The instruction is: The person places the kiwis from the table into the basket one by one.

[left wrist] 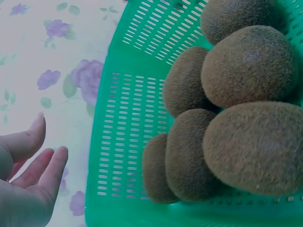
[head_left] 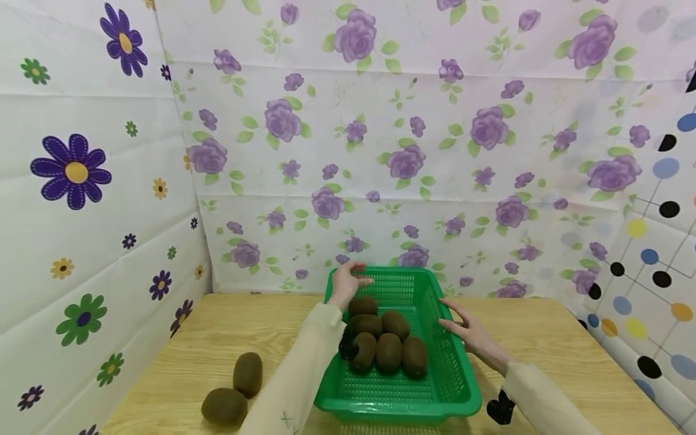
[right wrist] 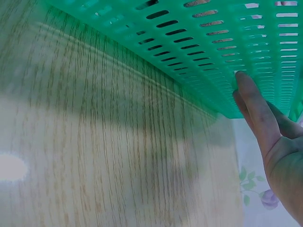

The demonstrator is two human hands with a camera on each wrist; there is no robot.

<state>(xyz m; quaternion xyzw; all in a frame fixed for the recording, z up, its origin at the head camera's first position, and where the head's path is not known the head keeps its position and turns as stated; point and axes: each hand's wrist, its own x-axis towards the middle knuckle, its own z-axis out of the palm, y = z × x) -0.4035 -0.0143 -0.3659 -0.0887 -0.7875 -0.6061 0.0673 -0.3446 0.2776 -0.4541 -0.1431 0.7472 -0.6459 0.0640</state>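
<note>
A green plastic basket (head_left: 451,386) with slotted walls stands on the table. Several brown kiwis (head_left: 388,353) lie inside, grouped toward its left and middle; the left wrist view shows these kiwis (left wrist: 248,146) close up. My left hand (head_left: 348,284) is over the basket's back left corner, thumb and fingers apart, holding nothing. In the left wrist view that hand (left wrist: 31,177) appears beside the basket wall. On the other side, my right hand (head_left: 473,335) touches the right rim with extended fingers. The right wrist view shows the right hand's fingers (right wrist: 260,111) against the slotted outer wall.
Two more kiwis, one upright (head_left: 248,374) and one lying in front of it (head_left: 225,406), sit on the wooden table (head_left: 185,356) left of my left sleeve. Flower-printed sheets (head_left: 380,151) hang behind the table, and a dotted one (head_left: 652,272) is on the right.
</note>
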